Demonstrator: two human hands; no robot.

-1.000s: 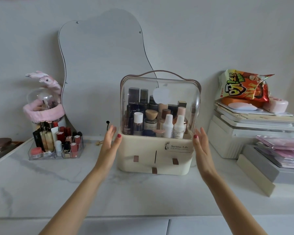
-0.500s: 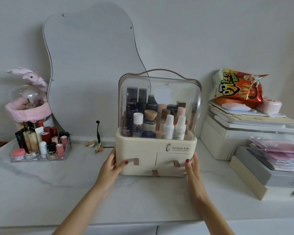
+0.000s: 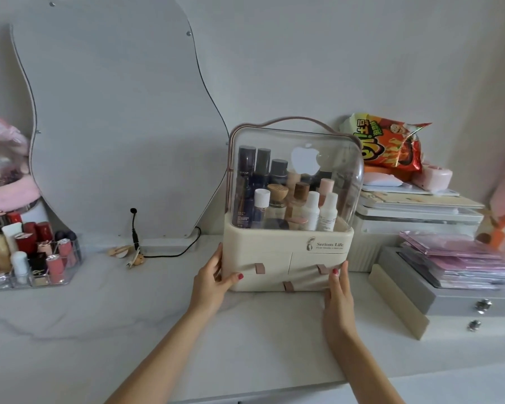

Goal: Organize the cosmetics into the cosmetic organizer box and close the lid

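Observation:
The cream cosmetic organizer box stands on the white marble table, right of centre. Its clear domed lid is down over the top tray, with a pink handle on top. Several bottles and jars stand upright under the lid. My left hand grips the box's lower left corner, thumb on the front. My right hand presses against the lower right front corner. Small drawers with pink tabs are shut in the box's base.
A clear tray of lipsticks and bottles sits at the far left. A wavy mirror leans on the wall with a black cable below. To the right stand white boxes, a snack bag and a grey drawer unit.
My hands came down from beside the lid to the box's lower corners and took hold. The box now sits further right in view, close to the white boxes.

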